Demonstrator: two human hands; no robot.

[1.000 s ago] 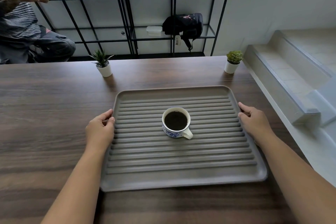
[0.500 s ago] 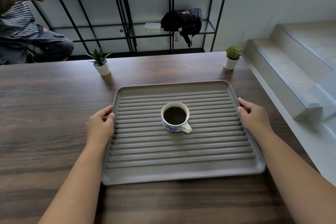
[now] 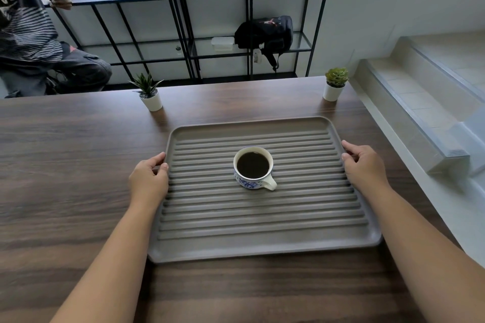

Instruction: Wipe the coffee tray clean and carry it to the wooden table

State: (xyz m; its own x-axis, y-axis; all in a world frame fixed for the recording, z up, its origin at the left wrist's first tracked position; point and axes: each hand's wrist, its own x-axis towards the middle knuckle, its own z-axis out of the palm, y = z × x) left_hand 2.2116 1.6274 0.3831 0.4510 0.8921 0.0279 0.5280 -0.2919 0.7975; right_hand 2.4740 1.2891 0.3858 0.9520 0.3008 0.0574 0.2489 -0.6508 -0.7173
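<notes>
A grey ribbed coffee tray [image 3: 262, 241] lies on the dark wooden table [image 3: 65, 178], right of centre. In its middle stands a white and blue cup [image 3: 254, 168] full of black coffee, handle turned toward me and to the right. My left hand [image 3: 149, 182] grips the tray's left rim, thumb on top. On the opposite rim my right hand [image 3: 364, 166] holds on the same way. No cloth is in view.
Two small potted plants stand near the table's far edge, one at the left [image 3: 149, 93] and one at the right [image 3: 334, 84]. Behind are black metal shelves [image 3: 249, 34] with bottles and a black bag. A person [image 3: 31, 42] sits at far left. Steps [image 3: 420, 102] run along the right.
The view has shifted slightly; the tray and cup sit a little higher in the frame. Both hands keep the same hold on the rims.
</notes>
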